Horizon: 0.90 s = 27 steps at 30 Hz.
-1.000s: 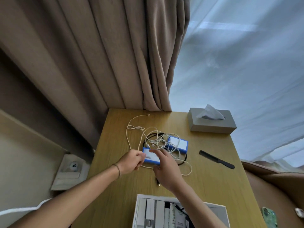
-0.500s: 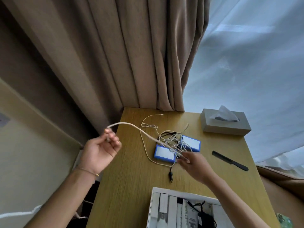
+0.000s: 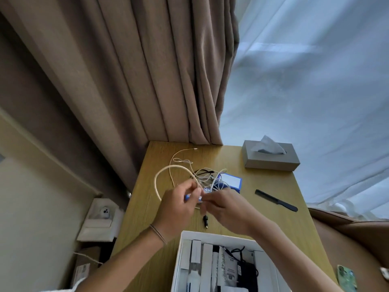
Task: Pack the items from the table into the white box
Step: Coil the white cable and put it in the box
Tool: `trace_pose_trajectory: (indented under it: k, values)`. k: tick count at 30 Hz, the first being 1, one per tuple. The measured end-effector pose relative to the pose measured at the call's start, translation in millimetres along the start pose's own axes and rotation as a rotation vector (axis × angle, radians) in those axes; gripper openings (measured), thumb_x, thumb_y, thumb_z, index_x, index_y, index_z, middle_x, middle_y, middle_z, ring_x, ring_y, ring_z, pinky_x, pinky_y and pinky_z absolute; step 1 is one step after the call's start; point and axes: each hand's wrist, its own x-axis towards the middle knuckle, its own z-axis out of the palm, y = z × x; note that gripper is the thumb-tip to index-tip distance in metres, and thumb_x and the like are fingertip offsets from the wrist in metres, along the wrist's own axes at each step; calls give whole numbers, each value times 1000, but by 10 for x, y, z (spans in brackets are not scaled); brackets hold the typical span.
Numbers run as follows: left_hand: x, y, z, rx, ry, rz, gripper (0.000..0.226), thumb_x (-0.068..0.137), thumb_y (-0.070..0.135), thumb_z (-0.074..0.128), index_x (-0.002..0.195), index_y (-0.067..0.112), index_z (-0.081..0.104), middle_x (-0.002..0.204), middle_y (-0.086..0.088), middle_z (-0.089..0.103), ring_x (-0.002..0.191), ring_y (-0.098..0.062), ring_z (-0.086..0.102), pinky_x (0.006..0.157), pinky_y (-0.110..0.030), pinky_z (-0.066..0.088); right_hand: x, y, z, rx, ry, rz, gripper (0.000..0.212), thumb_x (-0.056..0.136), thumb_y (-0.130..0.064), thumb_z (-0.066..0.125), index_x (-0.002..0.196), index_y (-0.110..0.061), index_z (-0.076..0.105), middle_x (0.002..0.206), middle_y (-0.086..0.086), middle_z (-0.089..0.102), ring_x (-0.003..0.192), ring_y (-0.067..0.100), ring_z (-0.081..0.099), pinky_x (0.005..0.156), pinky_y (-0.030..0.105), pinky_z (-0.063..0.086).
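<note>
Above the wooden table [image 3: 147,209], my left hand [image 3: 176,207] pinches a thick cream braided cable [image 3: 160,175] that arcs up in a loop to its left. My right hand [image 3: 227,209] pinches the same cable close beside the left one. Under and behind the hands lies a tangle of thin white and black cables [image 3: 208,175] on two blue-edged white boxes [image 3: 230,180]; the nearer one is mostly hidden. A black plug [image 3: 205,220] lies near the white box [image 3: 212,236], which is open at the table's front and holds several white and black items.
A grey tissue box [image 3: 271,158] stands at the back right. A black comb [image 3: 275,200] lies right of the hands. Brown curtains hang behind the table, and a phone [image 3: 347,280] rests on a brown seat at the lower right.
My left hand, which was held out far to the left with the cream cable stretched, has come back in next to my right hand, so the cable now forms a loop.
</note>
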Motion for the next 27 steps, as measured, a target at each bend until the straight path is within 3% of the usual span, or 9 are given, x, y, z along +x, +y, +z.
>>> trace_pose_trajectory:
  k: [3,6,9,11,14,17,20,22,27]
  values:
    - [-64,178,32,-61,-184,-42,34,104,26,47,75,25,64,58,12,63,53,-4,56,54,-23,45,-137,-38,-162,60,80,-35,26,95,-20,55,71,-23,66,60,-9,58,58,8,52,61,32,41]
    - [-63,328,-60,-352,-357,-222,41,102,33,45,65,15,51,54,8,43,51,-10,40,57,-25,41,-225,94,-245,237,152,-71,39,93,-34,63,59,-19,49,55,-7,43,54,7,37,55,32,33]
    - [-41,460,-227,-652,-426,-288,35,97,34,47,68,14,46,57,0,30,52,-16,32,61,-28,46,-218,341,-229,565,97,-56,46,89,-45,65,63,-10,52,60,5,45,59,18,40,59,37,32]
    - [-3,510,-364,-920,-379,-309,34,98,31,46,68,14,45,57,0,26,49,-15,31,59,-29,46,-171,527,-191,667,74,-12,40,88,-48,65,63,-18,57,62,3,45,62,19,39,62,39,32]
    - [43,486,-613,-1215,-256,-364,36,103,30,37,70,17,45,56,4,29,47,-9,29,57,-25,45,-103,810,-116,632,107,63,36,87,-53,64,64,-25,64,63,-3,58,62,16,51,63,30,41]
    - [16,347,-928,-1387,-80,-377,34,102,27,36,70,20,46,58,7,30,51,-8,27,61,-21,46,-77,1150,-50,447,140,156,31,94,-35,65,65,-26,63,60,-7,59,61,14,55,63,31,43]
    - [-27,199,-1170,-1356,161,-333,42,104,23,35,68,19,57,61,7,44,53,-6,46,67,-22,55,-124,1398,-18,342,195,266,30,100,-22,59,71,-16,66,61,-2,60,59,18,51,63,36,40]
    - [-48,146,-1138,-1209,259,-361,42,105,23,35,70,17,59,65,1,58,59,-12,62,73,-30,61,-136,1342,-18,266,214,254,34,101,-25,55,69,-21,65,58,-9,57,55,16,47,60,37,42]
    - [-103,256,-531,-981,253,-374,28,106,19,35,90,8,55,98,-28,72,94,-38,72,82,-43,61,-49,584,-1,-61,124,107,35,102,-35,45,77,-23,65,60,-7,56,55,5,50,52,28,34]
